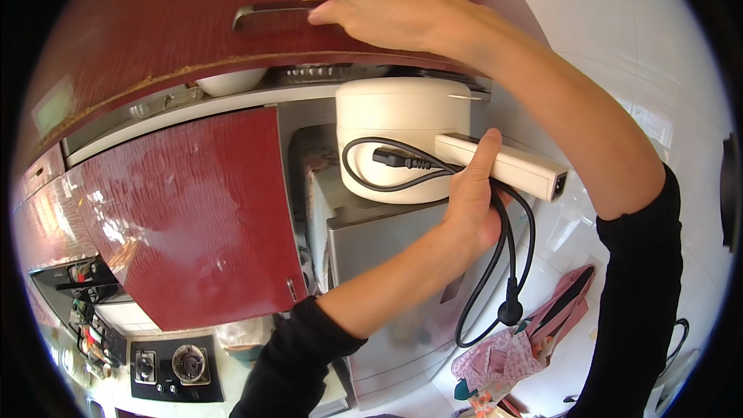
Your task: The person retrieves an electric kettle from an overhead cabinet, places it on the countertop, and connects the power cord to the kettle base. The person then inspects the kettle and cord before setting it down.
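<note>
A cream electric cooking pot with a long handle is held up in front of an overhead cupboard. My left hand is closed around that handle and the looped black power cord, with the thumb on top. One cord end, a black connector, lies against the pot's side; the plug dangles below. Above, my right hand has its fingers curled on the metal pull of a dark red cupboard door, which is swung upward.
Behind the pot, the cupboard shelf holds a white bowl and glass dishes. Another red door is at left. A silver-grey fridge stands beneath the pot. A gas hob sits low left; pink cloth hangs lower right.
</note>
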